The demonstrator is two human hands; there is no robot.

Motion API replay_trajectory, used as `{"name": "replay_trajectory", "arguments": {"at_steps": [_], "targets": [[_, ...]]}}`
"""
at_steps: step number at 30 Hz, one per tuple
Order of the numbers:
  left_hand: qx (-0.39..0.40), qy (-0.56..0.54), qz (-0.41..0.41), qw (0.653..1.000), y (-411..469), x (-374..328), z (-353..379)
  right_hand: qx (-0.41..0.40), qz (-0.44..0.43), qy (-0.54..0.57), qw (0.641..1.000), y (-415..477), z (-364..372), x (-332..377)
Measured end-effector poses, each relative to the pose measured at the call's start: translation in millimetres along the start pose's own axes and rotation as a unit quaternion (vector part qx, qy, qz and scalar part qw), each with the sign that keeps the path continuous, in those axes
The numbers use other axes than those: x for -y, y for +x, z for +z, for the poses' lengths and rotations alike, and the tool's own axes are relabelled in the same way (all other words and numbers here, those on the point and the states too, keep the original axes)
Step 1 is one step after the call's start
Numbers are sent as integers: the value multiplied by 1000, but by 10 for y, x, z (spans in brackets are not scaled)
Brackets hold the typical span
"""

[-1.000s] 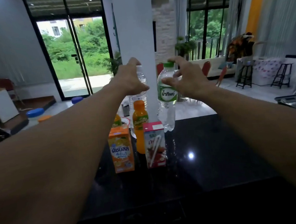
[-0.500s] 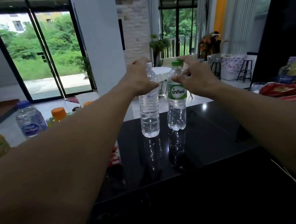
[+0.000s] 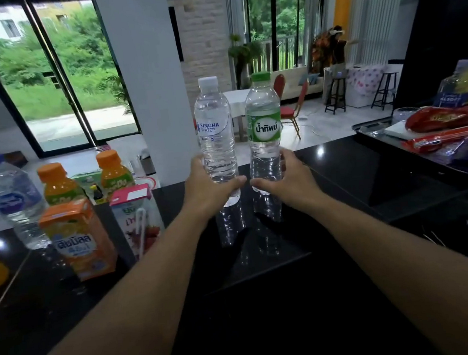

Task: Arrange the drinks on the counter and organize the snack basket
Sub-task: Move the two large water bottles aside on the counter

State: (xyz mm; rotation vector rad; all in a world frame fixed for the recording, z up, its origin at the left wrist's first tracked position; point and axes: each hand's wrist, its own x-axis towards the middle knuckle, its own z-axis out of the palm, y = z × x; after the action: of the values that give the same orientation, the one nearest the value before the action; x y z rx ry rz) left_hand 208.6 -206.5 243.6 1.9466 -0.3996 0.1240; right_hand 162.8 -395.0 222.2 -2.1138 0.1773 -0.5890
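Mid-frame, the left hand (image 3: 208, 190) has its grip wrapped round the low part of the white-capped bottle (image 3: 214, 127). The right hand (image 3: 289, 181) holds the green-capped bottle (image 3: 264, 125) likewise. Both bottles are upright, side by side on the black desk (image 3: 342, 171), with cartons (image 3: 77, 240) at left and a snack tray (image 3: 373, 138) at right.

Left grip (image 3: 209, 187), right grip (image 3: 286, 182), both curled

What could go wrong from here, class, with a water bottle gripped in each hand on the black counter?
1. The left hand and right hand grip the Singha bottle and green-label bottle low down, so the tall tops may sway or tip.
2. The bottles stand close together and could knock.
3. The left forearm passes near the pink carton and might topple it.
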Motion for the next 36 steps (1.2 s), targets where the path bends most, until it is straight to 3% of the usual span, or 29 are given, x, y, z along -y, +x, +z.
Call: {"name": "replay_trajectory", "arguments": {"at_steps": [6,14,23,32,36], "targets": [[-28,-9,-1,1000,87,225,161,-29,-31,-11,999,188,-13,-190],[-45,-23,18,999,469,120,654,-74,-4,-13,997,661,-321,-484],[-17,-3,40,999,816,64,1044,-73,28,-39,996,999,-614,-795],[43,-38,55,997,869,223,1106,-69,5,-6,998,1009,-541,-939],[34,-4,60,998,892,247,1114,-68,2,-4,998,1022,-533,-957]]}}
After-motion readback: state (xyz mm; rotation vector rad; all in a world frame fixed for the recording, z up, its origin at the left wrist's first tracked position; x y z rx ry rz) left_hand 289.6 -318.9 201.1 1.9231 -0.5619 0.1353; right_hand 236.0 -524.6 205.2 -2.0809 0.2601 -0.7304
